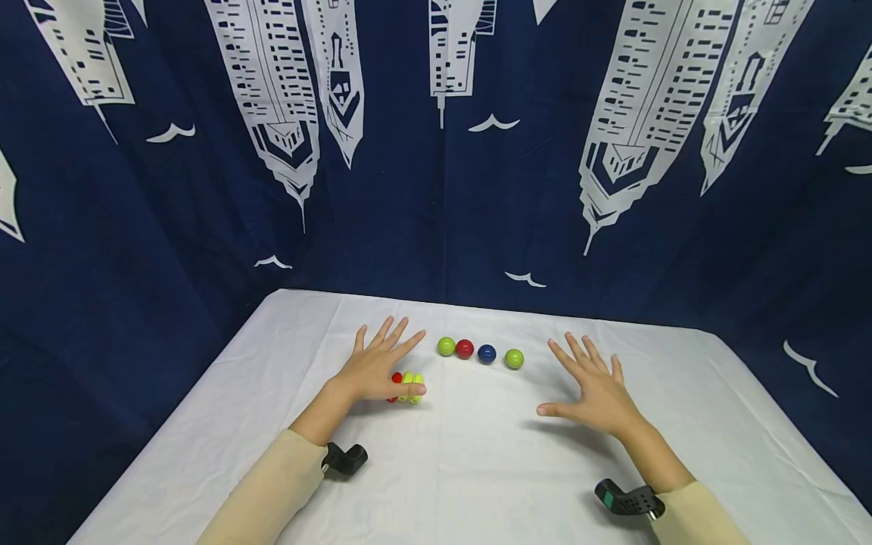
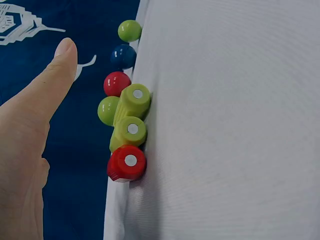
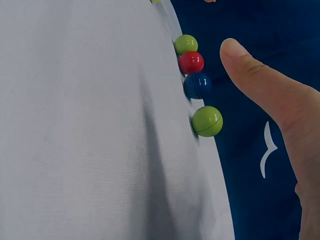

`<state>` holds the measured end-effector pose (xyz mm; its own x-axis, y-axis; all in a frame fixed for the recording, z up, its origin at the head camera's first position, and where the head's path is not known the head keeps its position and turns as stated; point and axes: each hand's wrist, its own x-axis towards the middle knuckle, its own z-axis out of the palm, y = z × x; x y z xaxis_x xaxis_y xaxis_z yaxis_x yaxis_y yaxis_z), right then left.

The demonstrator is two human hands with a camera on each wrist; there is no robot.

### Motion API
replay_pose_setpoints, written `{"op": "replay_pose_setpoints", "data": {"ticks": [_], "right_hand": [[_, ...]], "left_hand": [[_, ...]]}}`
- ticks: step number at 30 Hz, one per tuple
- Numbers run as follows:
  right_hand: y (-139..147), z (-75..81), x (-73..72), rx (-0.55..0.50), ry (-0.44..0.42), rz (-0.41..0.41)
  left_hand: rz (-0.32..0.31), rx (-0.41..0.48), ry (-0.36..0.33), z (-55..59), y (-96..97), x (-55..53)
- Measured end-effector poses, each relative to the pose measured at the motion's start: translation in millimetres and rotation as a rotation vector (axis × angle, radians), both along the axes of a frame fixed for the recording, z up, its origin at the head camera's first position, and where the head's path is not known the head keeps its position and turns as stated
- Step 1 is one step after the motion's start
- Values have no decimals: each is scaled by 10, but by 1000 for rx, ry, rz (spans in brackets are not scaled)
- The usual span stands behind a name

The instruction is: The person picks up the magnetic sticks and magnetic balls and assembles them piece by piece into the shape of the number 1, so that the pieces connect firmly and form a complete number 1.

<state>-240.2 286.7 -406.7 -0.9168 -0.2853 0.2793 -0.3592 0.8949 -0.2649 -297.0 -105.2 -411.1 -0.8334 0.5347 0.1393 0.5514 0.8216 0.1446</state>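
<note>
My left hand (image 1: 373, 371) hovers over the left part of the table with its fingers spread, holding nothing. Partly hidden behind its thumb are two yellow-green dumbbell-shaped pieces (image 2: 135, 100) and a red one (image 2: 126, 164), lined up side by side. Farther back lies a loose row of glossy balls: a green ball (image 1: 446, 346), a red ball (image 1: 465, 349), a blue ball (image 1: 487, 354) and another green ball (image 1: 514, 359). To the right of that row, my right hand (image 1: 601, 395) is held over the cloth, fingers apart and nothing in it.
A white cloth (image 1: 477, 469) covers the table. Behind it hangs a dark blue curtain (image 1: 450, 219) printed with white buildings and birds. Each wrist bears a black camera, the left camera (image 1: 346, 459) and the right camera (image 1: 630, 499).
</note>
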Motion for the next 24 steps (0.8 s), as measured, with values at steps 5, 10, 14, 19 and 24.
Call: {"op": "replay_pose_setpoints", "data": {"ticks": [5,10,14,19,24], "right_hand": [[-25,-29,-37,-31,-6,-1],[-61,-69,-111,-91,3,0],[-108,-111,-179,-144,10,4],[-179,-173,-257,-199,11,0],[-245,-242,-336,-259,-47,-21]], "left_hand": [[-9,5,0,-18,-16,13],[-36,71,-62,-39,-23,27],[-64,117,-115,-77,-20,38],[-93,137,-127,-124,-13,53],[-107,144,-109,-157,-4,65]]}}
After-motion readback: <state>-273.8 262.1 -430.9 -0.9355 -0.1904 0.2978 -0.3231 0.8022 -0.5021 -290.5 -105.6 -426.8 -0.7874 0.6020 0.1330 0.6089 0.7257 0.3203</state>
